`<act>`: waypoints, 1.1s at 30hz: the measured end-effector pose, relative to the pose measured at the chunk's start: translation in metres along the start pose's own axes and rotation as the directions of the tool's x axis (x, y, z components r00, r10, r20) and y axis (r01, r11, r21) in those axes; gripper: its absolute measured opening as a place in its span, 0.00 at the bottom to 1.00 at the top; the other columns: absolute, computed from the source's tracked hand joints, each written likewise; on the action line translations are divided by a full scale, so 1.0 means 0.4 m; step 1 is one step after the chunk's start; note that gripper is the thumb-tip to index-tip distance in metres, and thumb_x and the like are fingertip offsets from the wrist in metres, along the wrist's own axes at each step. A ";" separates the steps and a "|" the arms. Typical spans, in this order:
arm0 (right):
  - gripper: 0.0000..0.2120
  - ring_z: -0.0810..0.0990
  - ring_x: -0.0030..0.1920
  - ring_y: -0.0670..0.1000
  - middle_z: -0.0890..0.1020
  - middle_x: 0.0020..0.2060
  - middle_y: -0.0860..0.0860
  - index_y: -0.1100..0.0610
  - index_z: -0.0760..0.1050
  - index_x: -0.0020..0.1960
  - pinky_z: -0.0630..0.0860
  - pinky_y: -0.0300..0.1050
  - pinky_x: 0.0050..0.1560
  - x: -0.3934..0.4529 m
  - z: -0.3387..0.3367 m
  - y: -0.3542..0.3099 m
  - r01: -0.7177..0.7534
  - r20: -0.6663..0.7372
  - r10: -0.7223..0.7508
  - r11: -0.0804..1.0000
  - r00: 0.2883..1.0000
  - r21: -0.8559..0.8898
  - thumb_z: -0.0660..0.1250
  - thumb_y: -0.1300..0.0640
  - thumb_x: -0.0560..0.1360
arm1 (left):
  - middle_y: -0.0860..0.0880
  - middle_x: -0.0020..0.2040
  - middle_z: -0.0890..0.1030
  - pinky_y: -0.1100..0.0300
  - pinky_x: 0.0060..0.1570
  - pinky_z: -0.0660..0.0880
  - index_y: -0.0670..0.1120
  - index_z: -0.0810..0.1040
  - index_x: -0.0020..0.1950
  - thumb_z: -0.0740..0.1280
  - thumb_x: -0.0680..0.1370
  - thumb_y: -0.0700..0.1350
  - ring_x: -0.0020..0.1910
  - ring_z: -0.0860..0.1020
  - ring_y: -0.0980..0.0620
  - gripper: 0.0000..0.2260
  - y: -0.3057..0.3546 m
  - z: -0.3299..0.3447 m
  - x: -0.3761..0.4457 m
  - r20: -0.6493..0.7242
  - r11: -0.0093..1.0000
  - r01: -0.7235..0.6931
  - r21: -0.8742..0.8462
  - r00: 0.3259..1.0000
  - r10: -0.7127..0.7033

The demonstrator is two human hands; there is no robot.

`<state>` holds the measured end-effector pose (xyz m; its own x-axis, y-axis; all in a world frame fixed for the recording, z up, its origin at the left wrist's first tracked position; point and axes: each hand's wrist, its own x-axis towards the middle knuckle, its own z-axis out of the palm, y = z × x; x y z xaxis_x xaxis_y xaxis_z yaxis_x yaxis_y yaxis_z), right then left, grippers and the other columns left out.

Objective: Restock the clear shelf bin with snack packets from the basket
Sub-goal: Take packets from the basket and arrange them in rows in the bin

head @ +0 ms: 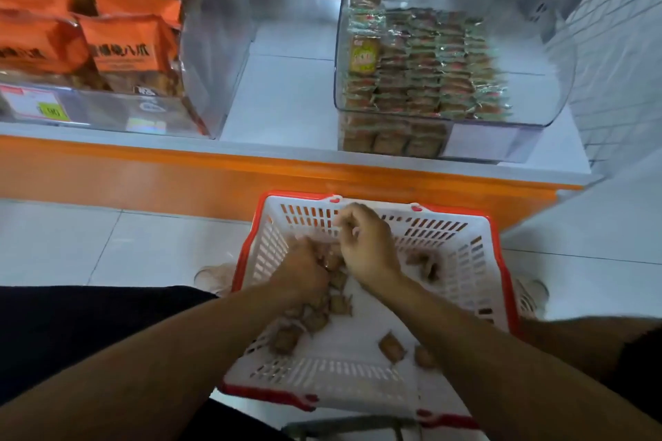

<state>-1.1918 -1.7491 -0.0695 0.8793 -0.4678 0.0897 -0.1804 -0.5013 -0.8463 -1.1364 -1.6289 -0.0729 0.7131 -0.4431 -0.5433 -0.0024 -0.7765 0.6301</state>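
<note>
A: How many bins stand on the shelf [286, 154]?
B: Two clear bins, and one basket [476, 261] below the shelf.
A: And hands?
B: Two. Loose packets in the basket are too blurred to count exactly.

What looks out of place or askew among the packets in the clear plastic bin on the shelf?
In the clear plastic shelf bin, one yellow-green labelled packet stands upright at the left wall, facing forward, while the other small packets lie in neat flat rows. It breaks the pattern. Nothing looks spilled or damaged.
</note>
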 end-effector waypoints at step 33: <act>0.34 0.66 0.73 0.62 0.61 0.76 0.55 0.43 0.55 0.80 0.69 0.55 0.70 0.023 0.276 0.450 -0.415 0.437 0.687 0.712 0.581 -0.567 0.65 0.52 0.77 | 0.40 0.72 0.67 0.47 0.59 0.75 0.56 0.51 0.82 0.68 0.78 0.40 0.66 0.73 0.38 0.38 -0.357 0.219 0.301 0.284 0.805 -0.104 0.584 0.955 -0.082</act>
<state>-1.1674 -1.7632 -0.2789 0.5796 -0.2977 -0.7586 -0.7431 -0.5752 -0.3421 -1.1116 -1.6107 -0.2772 0.4825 -0.4866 -0.7283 -0.4859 -0.8405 0.2397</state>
